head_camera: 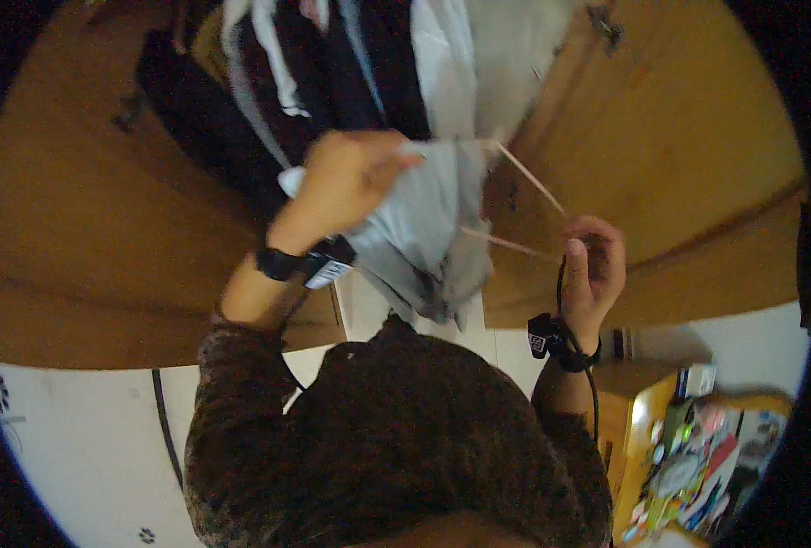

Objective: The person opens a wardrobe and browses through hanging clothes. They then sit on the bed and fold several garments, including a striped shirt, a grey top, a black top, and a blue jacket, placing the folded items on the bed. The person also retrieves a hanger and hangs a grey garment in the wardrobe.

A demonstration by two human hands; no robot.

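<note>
Before me hangs a light grey garment [419, 226], its lower end bunched near my chest. My left hand [350, 181] is at the garment's upper left, thumb and fingers pinched together on its fabric. Two thin pale strips [530, 179], perhaps straps or cords, run from the garment's right side towards my right hand [592, 264]. That hand is palm up with curled fingers, and the strips meet at its fingertips; blur hides the exact grip. Each wrist wears a black band with a small device and a cable.
Dark and white clothes [323, 68] hang close together in a wardrobe, beyond the grey garment. Brown wooden doors [666, 157] spread on both sides. At lower right stands a wooden cabinet [618, 404] beside a surface crowded with small colourful items [686, 472]. The floor [90, 438] is pale.
</note>
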